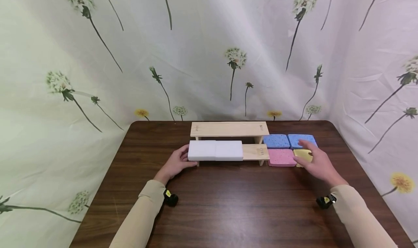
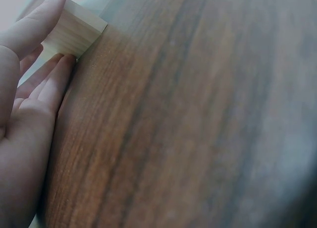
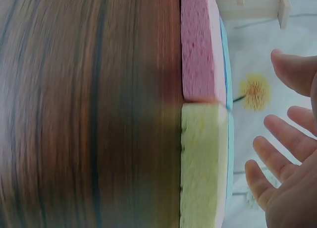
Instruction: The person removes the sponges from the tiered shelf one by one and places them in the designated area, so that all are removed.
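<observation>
My left hand [image 1: 176,164] is at the left end of the lower tier of a small wooden two-step stand [image 1: 254,152]. Its thumb lies along the front of the stand's leg [image 2: 74,32], with the fingers at the side. White sponge blocks [image 1: 215,151] lie side by side on that tier, their left end beside the fingers. My right hand [image 1: 320,164] hovers with spread fingers over a yellow sponge [image 1: 302,154], holding nothing. A pink sponge [image 1: 281,158] adjoins the yellow one; behind them lie two blue sponges [image 1: 276,141], the right one partly covered by my fingers.
The stand's taller rear tier [image 1: 228,129] rises behind the white blocks. Dark wood-grain table [image 1: 228,204] extends in front. A flower-printed curtain [image 1: 202,59] hangs along the table's back and sides.
</observation>
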A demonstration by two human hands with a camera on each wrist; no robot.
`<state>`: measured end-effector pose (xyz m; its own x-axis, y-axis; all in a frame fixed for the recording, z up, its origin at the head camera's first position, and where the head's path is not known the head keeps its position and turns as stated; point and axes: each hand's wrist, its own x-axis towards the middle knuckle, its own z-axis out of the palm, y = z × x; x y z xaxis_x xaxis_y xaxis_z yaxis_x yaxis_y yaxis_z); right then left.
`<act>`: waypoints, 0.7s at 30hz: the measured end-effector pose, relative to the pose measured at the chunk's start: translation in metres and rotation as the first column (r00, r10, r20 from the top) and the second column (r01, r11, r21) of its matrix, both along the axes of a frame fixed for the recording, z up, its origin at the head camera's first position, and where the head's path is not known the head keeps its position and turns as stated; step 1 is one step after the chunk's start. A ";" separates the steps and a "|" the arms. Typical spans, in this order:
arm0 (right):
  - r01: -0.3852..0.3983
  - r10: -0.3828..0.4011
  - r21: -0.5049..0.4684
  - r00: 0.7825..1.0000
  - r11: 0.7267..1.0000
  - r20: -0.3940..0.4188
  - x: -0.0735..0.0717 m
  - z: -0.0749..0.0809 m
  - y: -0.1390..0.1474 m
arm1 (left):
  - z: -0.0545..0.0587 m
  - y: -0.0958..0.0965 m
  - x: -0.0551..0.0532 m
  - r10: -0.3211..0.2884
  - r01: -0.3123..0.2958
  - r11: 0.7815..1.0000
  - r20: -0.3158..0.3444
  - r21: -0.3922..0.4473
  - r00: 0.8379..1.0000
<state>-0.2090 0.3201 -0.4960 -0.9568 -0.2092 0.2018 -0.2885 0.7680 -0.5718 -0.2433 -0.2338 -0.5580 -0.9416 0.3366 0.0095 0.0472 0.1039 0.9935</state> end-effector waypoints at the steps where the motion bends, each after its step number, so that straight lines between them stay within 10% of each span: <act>1: -0.009 0.009 -0.004 1.000 1.000 -0.008 -0.001 -0.001 -0.003 | -0.001 0.000 0.000 0.000 0.000 1.000 -0.002 -0.003 1.000; 21: -0.148 0.154 -0.096 0.986 0.984 0.063 -0.012 0.013 -0.065 | -0.001 0.001 -0.001 0.011 -0.011 1.000 0.006 -0.025 1.000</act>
<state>-0.2213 0.2553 -0.4835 -0.9280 -0.3363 0.1604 -0.3542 0.6627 -0.6598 -0.2442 -0.2332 -0.5587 -0.9452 0.3266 -0.0048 0.0397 0.1295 0.9908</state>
